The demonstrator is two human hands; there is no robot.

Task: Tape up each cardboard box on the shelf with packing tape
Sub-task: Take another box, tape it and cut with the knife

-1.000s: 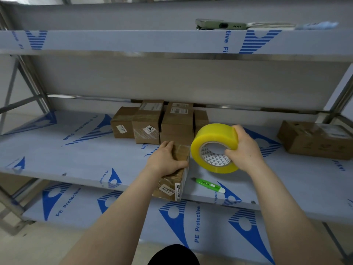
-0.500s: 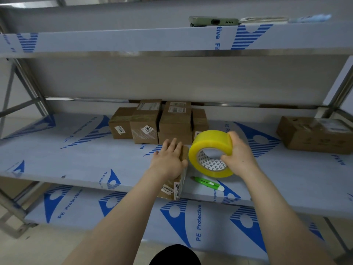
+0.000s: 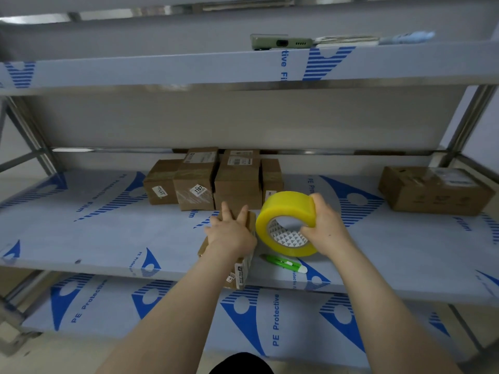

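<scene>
My left hand (image 3: 229, 233) lies flat, fingers straight and slightly spread, on top of a small cardboard box (image 3: 243, 271) at the front edge of the middle shelf (image 3: 108, 238). My right hand (image 3: 326, 230) grips a yellow roll of packing tape (image 3: 286, 211), fingers curled over its outer rim, holding it upright just right of that box. Blue print on the shelf film reads "PE Protective", repeated on the lower shelf (image 3: 270, 319). Behind my hands stands a cluster of cardboard boxes (image 3: 237, 182) — one bears a white label (image 3: 198, 190) reading "1107", the other labels too blurred to read. My forearm covers much of the small box; the stickers on its near side are illegible. A green cutter (image 3: 283, 263) lies on the shelf just below the tape. A larger box (image 3: 434, 190) sits well apart at right. On the upper shelf (image 3: 162, 68) rests a green device (image 3: 280, 43) — possibly a phone.
</scene>
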